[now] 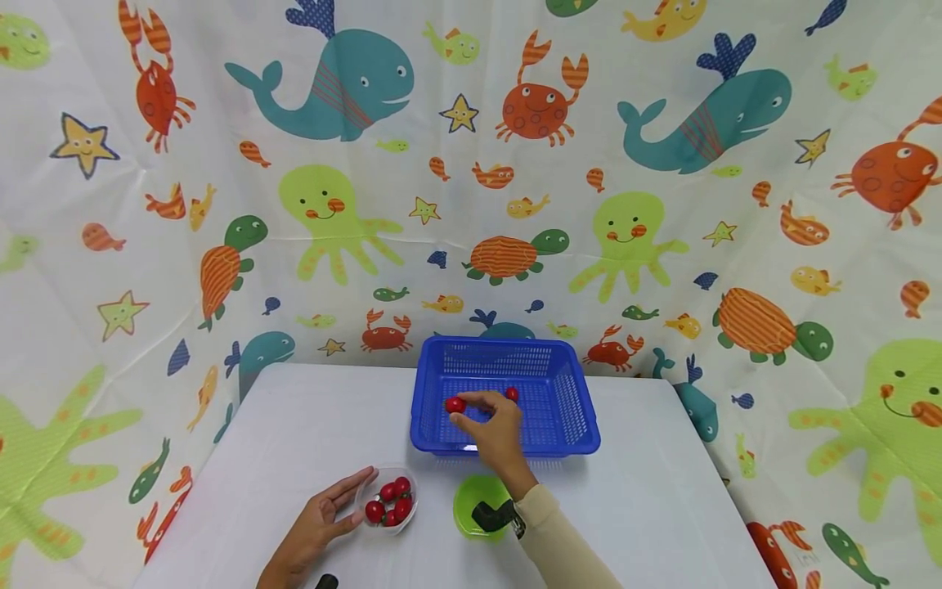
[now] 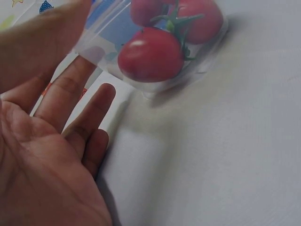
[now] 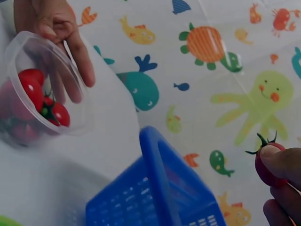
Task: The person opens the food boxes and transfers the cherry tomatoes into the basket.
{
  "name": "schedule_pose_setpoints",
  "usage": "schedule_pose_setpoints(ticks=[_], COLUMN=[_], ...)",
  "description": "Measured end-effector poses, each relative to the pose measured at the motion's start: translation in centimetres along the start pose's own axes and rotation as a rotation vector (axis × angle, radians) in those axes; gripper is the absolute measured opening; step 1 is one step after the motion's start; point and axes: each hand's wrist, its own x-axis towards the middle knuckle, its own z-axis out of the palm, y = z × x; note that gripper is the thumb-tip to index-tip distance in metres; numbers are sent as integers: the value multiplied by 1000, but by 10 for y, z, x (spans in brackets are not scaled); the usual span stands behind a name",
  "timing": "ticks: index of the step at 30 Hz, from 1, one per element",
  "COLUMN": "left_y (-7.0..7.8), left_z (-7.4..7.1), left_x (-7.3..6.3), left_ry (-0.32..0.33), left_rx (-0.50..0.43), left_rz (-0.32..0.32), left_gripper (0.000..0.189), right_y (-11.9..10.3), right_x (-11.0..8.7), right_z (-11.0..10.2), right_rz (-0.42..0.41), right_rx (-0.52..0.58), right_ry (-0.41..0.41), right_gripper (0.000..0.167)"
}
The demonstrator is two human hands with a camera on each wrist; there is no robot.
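Observation:
My right hand (image 1: 499, 432) pinches a cherry tomato (image 1: 455, 405) between thumb and fingers, over the left part of the blue basket (image 1: 581, 446). The right wrist view shows that tomato (image 3: 269, 165) with its green stem leaves. Inside the basket, another cherry tomato (image 1: 512, 394) lies beyond the hand. My left hand (image 1: 320, 519) rests beside a clear plastic container (image 1: 368, 528), thumb and fingers spread loosely around its left side. Several cherry tomatoes (image 2: 150, 55) with green stems sit in the container.
A bright green round dish (image 1: 465, 523) stands on the white table (image 1: 648, 491), right of the container and partly under my right wrist. Behind the table hangs a curtain (image 1: 456, 229) printed with sea animals, close to the basket's back rim.

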Motion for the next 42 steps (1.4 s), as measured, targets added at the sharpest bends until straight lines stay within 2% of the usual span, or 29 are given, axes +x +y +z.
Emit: schedule_pose_setpoints(ticks=[7,16,25,35,42], left_y=[-2,-2,-2,-3,-3], left_z=[0,0,0,0,0], left_x=[1,1,2,4,3], left_ry=[1,-4,14,43,23], left_rx=[9,2,27,33,18], left_rz=[7,20,-9,-20,-14], left_gripper=[60,59,58,57,57], right_y=[10,22,35,46,50], right_x=[15,30,44,59,70], right_z=[-15,-29,-40,-49,-52], right_rz=[35,81,139,179,207], right_rx=[16,-48,-53,-119,-162], right_ry=[49,66,49,18,3], right_gripper=[31,31,30,28,28])
